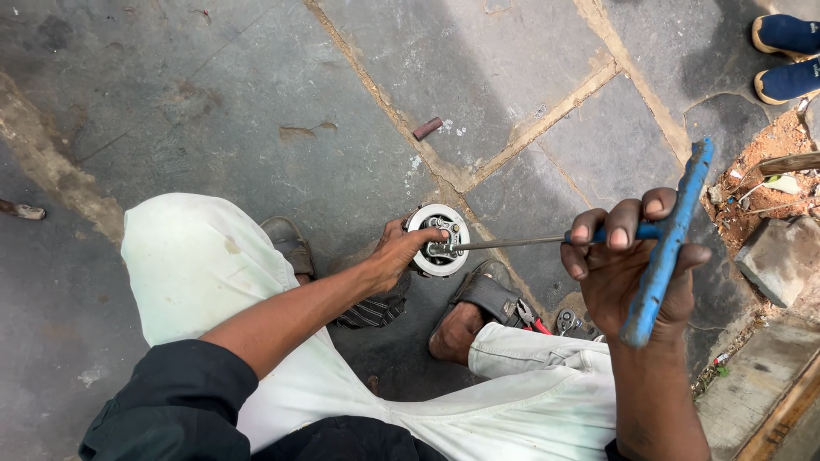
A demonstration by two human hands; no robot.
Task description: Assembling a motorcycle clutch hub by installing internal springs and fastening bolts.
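Outdoor job on the ground here, grey stone paving slabs [282,77] with sandy mortar lines running across, and the person is squatting right on it in pale trousers and sandals. Closest to the camera, the right hand [628,273] is wrapped shut around the blue crossbar of a T-handle wrench [662,243], fingers curled over the top, with the long steel shaft running left from it. A bit further down, the left hand [395,252] is clamped on a round metal hub part [437,241] that sits on the slab between the feet, fingers over its rim, and the socket end of the wrench is seated on a fitting on its face. If I were doing this bit, I'd say the trick is keeping the shaft dead in line with the bolt so the socket doesn't cam off, and really pinning the part down with the other hand so it can't spin with the wrench. By the right foot there are red-handled pliers [534,321] and a small metal piece lying just beside them. Further out there's a short rusty tube [427,128] on the slab, a patch of reddish dirt and rubble off to the right, and someone else's blue shoes [786,55] at the top corner.
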